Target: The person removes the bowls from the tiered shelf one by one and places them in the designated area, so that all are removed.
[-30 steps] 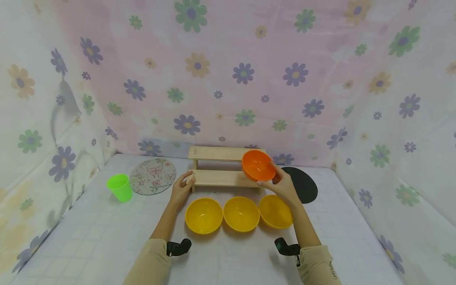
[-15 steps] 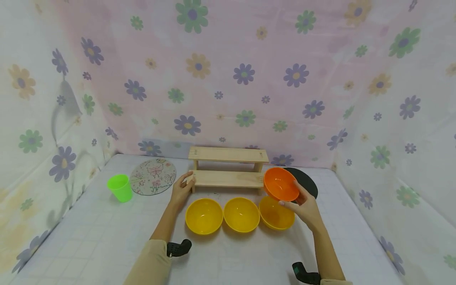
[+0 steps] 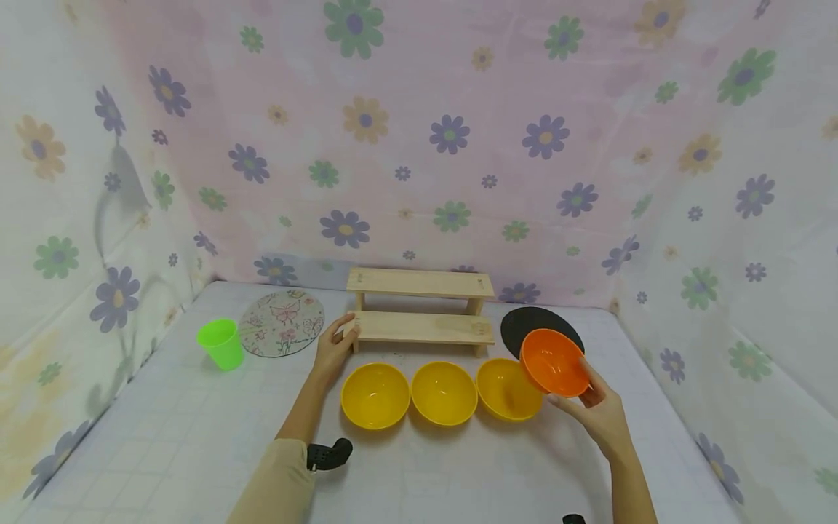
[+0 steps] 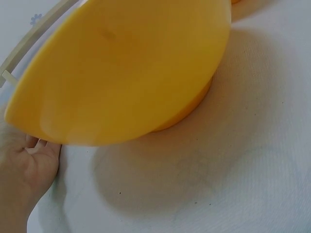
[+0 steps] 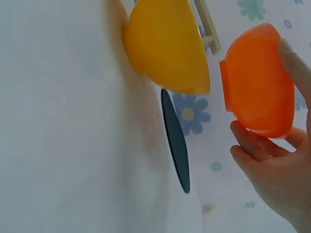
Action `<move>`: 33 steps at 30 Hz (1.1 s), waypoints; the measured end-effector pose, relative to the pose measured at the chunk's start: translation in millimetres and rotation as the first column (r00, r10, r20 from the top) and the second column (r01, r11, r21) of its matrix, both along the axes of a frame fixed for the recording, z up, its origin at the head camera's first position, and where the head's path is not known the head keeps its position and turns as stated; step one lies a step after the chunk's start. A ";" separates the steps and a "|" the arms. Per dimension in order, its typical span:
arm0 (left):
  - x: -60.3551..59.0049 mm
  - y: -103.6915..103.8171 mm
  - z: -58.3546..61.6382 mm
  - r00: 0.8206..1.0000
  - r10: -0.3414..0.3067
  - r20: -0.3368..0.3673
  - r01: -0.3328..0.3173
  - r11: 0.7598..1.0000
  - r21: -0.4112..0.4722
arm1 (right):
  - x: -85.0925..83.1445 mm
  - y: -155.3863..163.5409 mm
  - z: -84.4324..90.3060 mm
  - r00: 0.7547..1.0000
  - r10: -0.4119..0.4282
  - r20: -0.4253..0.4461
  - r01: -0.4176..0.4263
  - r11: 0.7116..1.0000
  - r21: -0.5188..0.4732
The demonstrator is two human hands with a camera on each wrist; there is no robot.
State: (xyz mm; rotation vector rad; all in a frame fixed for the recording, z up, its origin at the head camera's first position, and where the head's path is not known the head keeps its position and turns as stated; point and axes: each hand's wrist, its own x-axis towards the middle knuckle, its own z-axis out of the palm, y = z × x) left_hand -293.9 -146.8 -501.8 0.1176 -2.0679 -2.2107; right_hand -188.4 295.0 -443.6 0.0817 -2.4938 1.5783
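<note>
My right hand [image 3: 599,415] grips an orange bowl [image 3: 555,362] by its right side, thumb low at the near rim. The bowl is raised and tilted, overlapping the edge of the right-hand yellow bowl [image 3: 507,391] and the black round mat [image 3: 533,324] in the head view. In the right wrist view, the orange bowl [image 5: 260,80] hangs apart from the yellow one [image 5: 167,46]. My left hand [image 3: 334,351] holds the left end of the lower step of a two-step wooden shelf [image 3: 422,327]. A yellow bowl [image 4: 131,63] partly hides that hand in the left wrist view.
Two more yellow bowls, left [image 3: 375,397] and middle [image 3: 444,394], stand in a row with the right-hand one before the shelf. A green cup [image 3: 221,344] and a patterned round mat [image 3: 281,324] lie to the left. Flowered cloth [image 3: 419,145] walls the table.
My right hand has carried the orange bowl from in front of the shelf's right end rightward and nearer, past the right yellow bowl. The left hand stays on the shelf.
</note>
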 end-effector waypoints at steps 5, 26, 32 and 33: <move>-0.4 0.3 0.9 1.000 -0.007 0.008 0.007 1.000 0.005 | 3.9 17.0 -16.2 0.998 -0.057 0.021 0.057 0.998 0.022; -1.0 0.7 2.2 1.000 -0.010 0.013 0.010 1.000 0.008 | 27.4 35.7 -36.0 0.939 -0.195 0.284 0.194 0.981 0.030; -0.2 -0.2 0.6 1.000 -0.011 0.022 0.011 1.000 -0.004 | 28.4 37.9 -41.9 0.949 -0.162 0.269 0.149 0.986 0.069; 0.3 -0.5 0.6 1.000 -0.015 0.024 0.015 1.000 -0.001 | 28.3 37.5 -42.2 0.951 -0.158 0.268 0.144 0.987 0.073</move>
